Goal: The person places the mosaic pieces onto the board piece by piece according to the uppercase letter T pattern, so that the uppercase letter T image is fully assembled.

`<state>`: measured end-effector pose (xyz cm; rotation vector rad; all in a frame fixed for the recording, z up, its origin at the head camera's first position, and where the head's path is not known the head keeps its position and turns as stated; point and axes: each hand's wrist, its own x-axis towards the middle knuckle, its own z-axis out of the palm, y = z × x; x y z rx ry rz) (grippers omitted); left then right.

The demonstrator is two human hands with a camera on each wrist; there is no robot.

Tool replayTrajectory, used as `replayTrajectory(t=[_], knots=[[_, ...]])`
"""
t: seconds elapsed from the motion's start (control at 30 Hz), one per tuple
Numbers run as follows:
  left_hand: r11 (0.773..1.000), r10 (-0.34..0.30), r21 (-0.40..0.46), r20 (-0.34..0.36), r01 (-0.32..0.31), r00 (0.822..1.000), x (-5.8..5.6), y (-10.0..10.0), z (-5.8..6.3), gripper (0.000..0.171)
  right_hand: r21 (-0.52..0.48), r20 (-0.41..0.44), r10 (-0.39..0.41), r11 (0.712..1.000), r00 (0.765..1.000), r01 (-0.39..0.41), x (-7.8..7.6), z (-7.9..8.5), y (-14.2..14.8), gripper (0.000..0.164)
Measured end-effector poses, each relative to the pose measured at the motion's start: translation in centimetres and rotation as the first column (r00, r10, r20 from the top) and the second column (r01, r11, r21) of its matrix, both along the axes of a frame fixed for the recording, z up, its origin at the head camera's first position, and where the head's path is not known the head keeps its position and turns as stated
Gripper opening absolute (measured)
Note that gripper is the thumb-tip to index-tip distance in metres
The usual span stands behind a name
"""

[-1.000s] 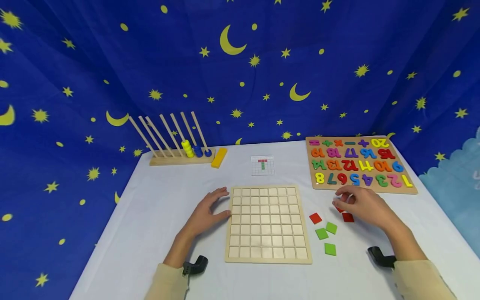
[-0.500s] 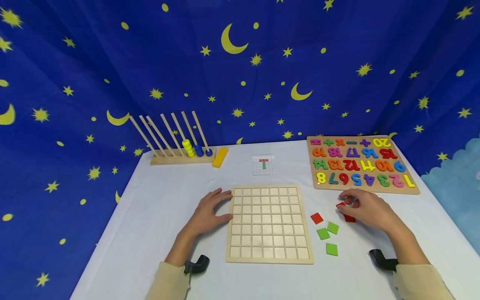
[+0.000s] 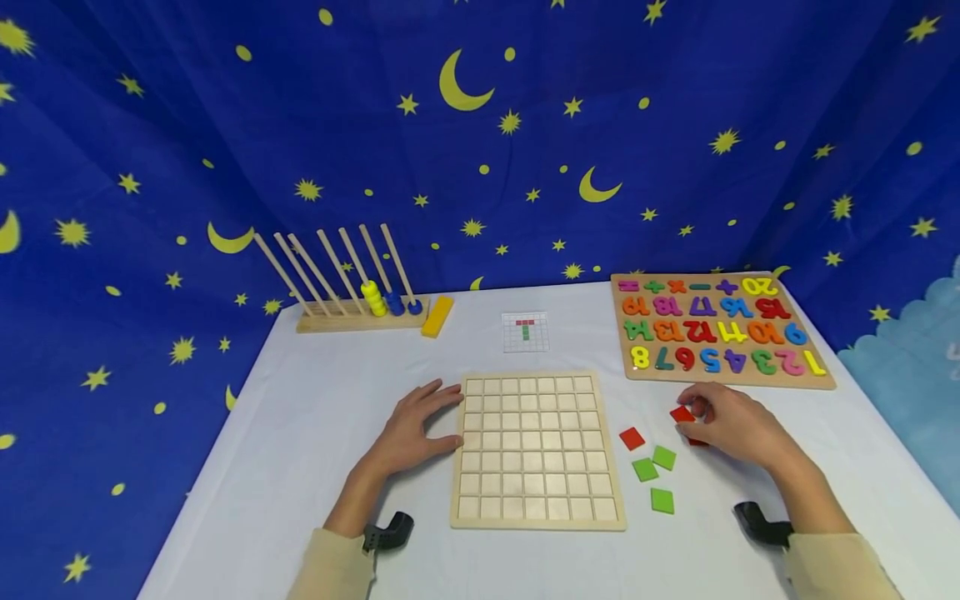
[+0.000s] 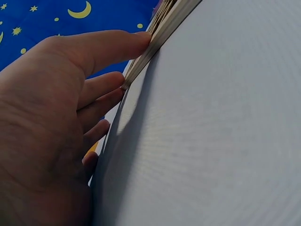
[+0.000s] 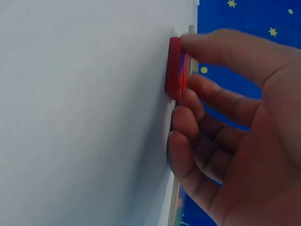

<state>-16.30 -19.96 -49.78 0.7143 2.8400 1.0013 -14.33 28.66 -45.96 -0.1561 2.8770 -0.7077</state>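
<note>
My left hand [image 3: 416,429] lies at the left side of a wooden grid board [image 3: 532,438], thumb and fingertips against its edge. In the left wrist view the fingers [image 4: 110,49] of that hand are extended to the board's rim [image 4: 164,30]. To the right of the board, my right hand [image 3: 738,425] pinches a red square tile [image 5: 173,68] between thumb and fingertips, low over the cloth. From the head a red tile [image 3: 682,414] shows at its fingertips, and another is mostly hidden under the thumb. One loose red tile [image 3: 632,438] and three green tiles [image 3: 663,457] lie between board and hand.
A small pattern card [image 3: 526,332] with a red and green T lies behind the board. At the back left stand a peg abacus [image 3: 363,317] and a yellow block [image 3: 437,317]. A number puzzle board [image 3: 723,329] lies at the back right. A starry curtain [image 3: 480,167] hangs behind.
My right hand has lowered slightly toward the red tiles, its fingers closing in on them. The left hand's fingers have come up against the board's edge.
</note>
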Motion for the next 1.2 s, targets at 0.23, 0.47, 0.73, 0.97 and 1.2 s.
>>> replayTrajectory(t=[0.23,0.47,0.73,0.97,1.2], knots=[[1.000,-0.008,-0.001,-0.017,0.008,1.000,0.17,-0.02,-0.22,0.067,-0.007,0.007,-0.031,1.000,1.000,0.031,0.20,-0.34,-0.35,0.047],[1.000,-0.014,0.001,-0.034,0.014,0.999,0.74,-0.18,-0.29,0.066,-0.011,-0.014,-0.011,1.000,1.000,0.011,0.52,-0.77,-0.62,0.039],[1.000,-0.006,0.012,-0.038,0.006,0.999,0.45,0.04,0.01,0.065,-0.007,-0.062,0.000,1.000,0.998,0.000,0.29,-0.34,-0.41,0.036],[1.000,-0.007,0.008,-0.029,0.007,1.000,0.47,0.06,0.14,0.066,-0.041,-0.073,0.014,0.999,0.997,-0.017,-0.02,-0.15,-0.42,0.038],[1.000,-0.011,0.013,-0.027,0.012,1.000,0.43,0.04,0.13,0.066,-0.074,-0.055,0.014,0.997,0.998,-0.018,-0.30,0.12,-0.72,0.041]])
